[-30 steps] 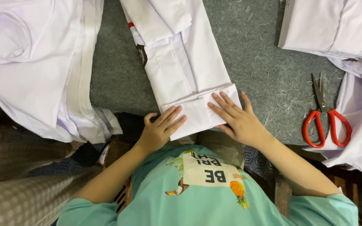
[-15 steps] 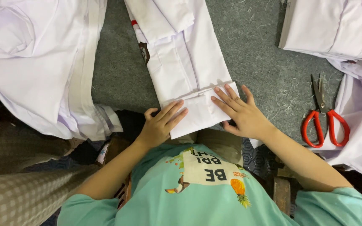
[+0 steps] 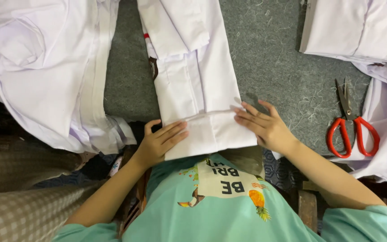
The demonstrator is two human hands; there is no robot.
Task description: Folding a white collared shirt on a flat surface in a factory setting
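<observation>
At the far left a loose heap of white shirts (image 3: 45, 76) spills over the edge of the grey felt worktop (image 3: 269, 54). Next, the left hand (image 3: 160, 142) lies flat, fingers together, pressing the near left corner of the folded white shirt (image 3: 198, 89) in the middle of the worktop. The cloth looks light, thin and soft, likely to slump and slide out of its fold unless taken by the doubled hem edge with both hands. A small red tab (image 3: 146, 36) and a dark tag (image 3: 153, 67) show on its left edge. The right hand (image 3: 265, 127), fingers spread, presses the hem's right end. Further right lie red-handled scissors (image 3: 352, 123), beside another stack of folded shirts (image 3: 359, 29) with a red tab.
</observation>
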